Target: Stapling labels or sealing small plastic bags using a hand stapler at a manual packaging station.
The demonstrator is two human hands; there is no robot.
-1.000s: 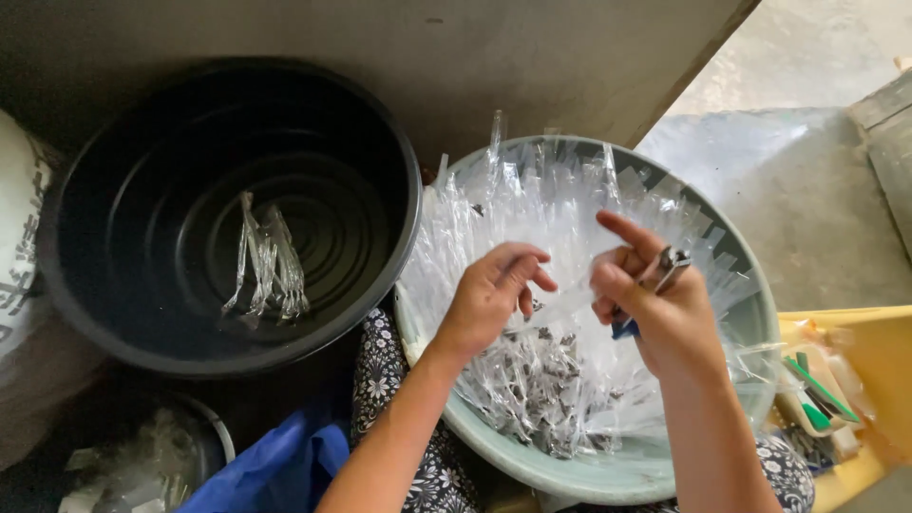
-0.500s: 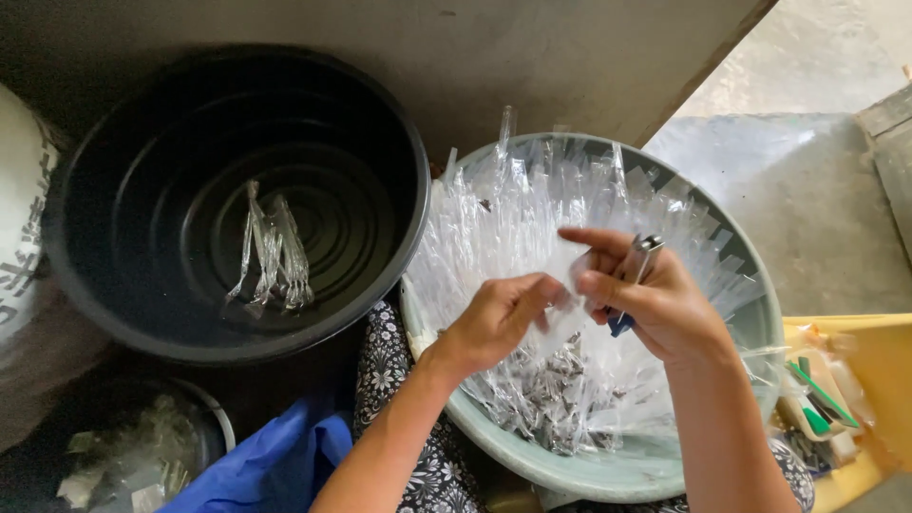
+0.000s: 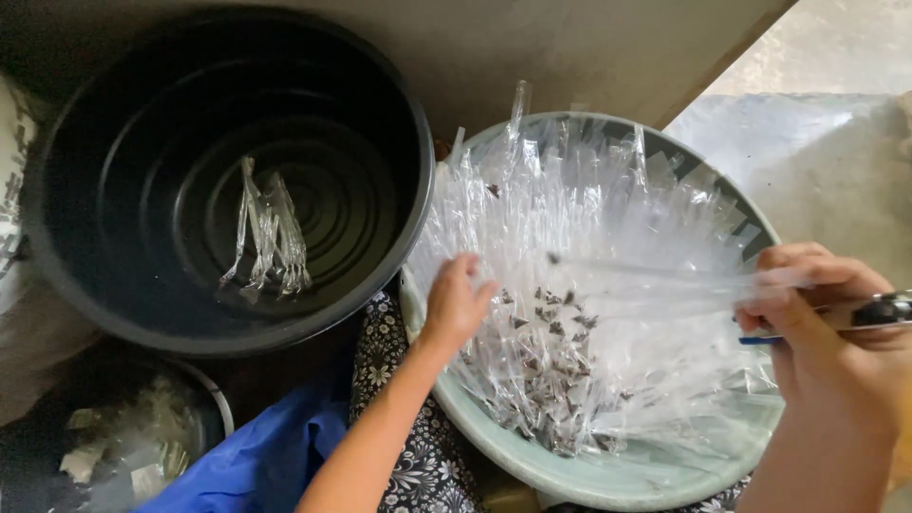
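A pale green basin [image 3: 608, 470] on my lap holds a heap of long clear plastic sleeves [image 3: 570, 237] with dark tips. My left hand [image 3: 454, 304] rests palm down on the sleeves at the basin's left side, fingers on the plastic. My right hand [image 3: 826, 328] is at the right edge of the view, shut on a small metal tool with a blue part [image 3: 879, 312]. It also pinches one clear sleeve [image 3: 655, 275], which stretches level toward the left above the heap.
A large black tub [image 3: 380, 123] on the left has a few clear sleeves [image 3: 271, 237] at its bottom. A small round container of scraps [image 3: 142, 446] sits lower left beside blue cloth [image 3: 275, 456]. A grey wall rises behind; concrete floor at upper right.
My hands have parted: the right hand moved right, drawing one sleeve out from the heap, while the left hand dropped onto the pile at the left.
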